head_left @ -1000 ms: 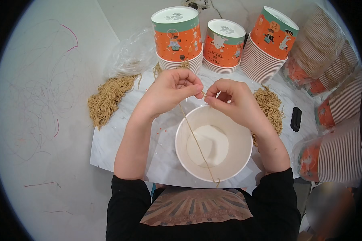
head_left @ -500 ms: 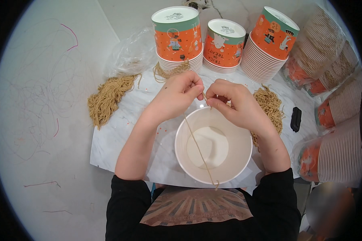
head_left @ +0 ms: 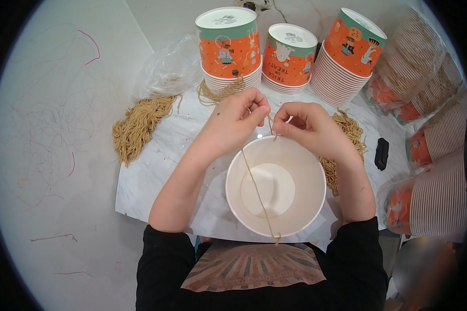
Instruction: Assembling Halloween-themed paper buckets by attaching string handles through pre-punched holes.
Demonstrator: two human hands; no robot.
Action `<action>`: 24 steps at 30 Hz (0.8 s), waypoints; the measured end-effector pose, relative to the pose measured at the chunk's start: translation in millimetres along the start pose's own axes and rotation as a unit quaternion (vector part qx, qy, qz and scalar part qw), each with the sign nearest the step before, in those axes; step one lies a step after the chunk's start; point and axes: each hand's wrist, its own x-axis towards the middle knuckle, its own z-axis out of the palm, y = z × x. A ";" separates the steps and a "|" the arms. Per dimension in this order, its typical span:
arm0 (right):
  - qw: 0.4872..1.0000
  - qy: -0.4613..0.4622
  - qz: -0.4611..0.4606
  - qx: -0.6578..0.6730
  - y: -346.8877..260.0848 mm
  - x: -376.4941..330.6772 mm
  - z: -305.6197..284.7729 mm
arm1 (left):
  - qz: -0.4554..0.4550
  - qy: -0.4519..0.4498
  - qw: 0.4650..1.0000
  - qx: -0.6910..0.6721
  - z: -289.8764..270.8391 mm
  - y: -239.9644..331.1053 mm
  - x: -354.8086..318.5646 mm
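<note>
A white paper bucket [head_left: 307,189] stands upright with its mouth up in front of me. A tan cord [head_left: 256,186] crosses its opening from a knot at the near rim toward my hands. At the far rim, my left hand [head_left: 239,116] pinches the cord between thumb and forefinger. Beside it my right hand [head_left: 310,127] is closed, thumb against forefinger, on the cord's end by the rim. A short loop of cord shows between the two hands. Where the cord passes under the left hand is hidden.
Tan cord bundles lie left [head_left: 140,127] and right [head_left: 350,135], with a smaller one [head_left: 220,92] behind. Stacks of orange-and-green buckets [head_left: 228,49] stand upside down at the back. Bagged bucket stacks [head_left: 443,197] line the right, near a small black object [head_left: 381,154].
My hands have moved slightly apart, the right one a little to the right. More of the cord shows between them. The bucket has hardly moved.
</note>
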 end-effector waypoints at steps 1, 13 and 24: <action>1.000 0.000 0.000 0.000 -2.1 0.6 1.5 | 0.000 0.000 1.000 0.000 -0.4 0.5 -0.3; 0.990 0.058 -0.009 0.130 13.7 16.5 11.5 | -0.012 -0.004 0.998 -0.065 1.0 8.2 -1.9; 0.982 -0.037 0.032 0.184 15.6 17.7 5.3 | -0.003 0.036 0.987 -0.159 -9.2 -3.9 2.7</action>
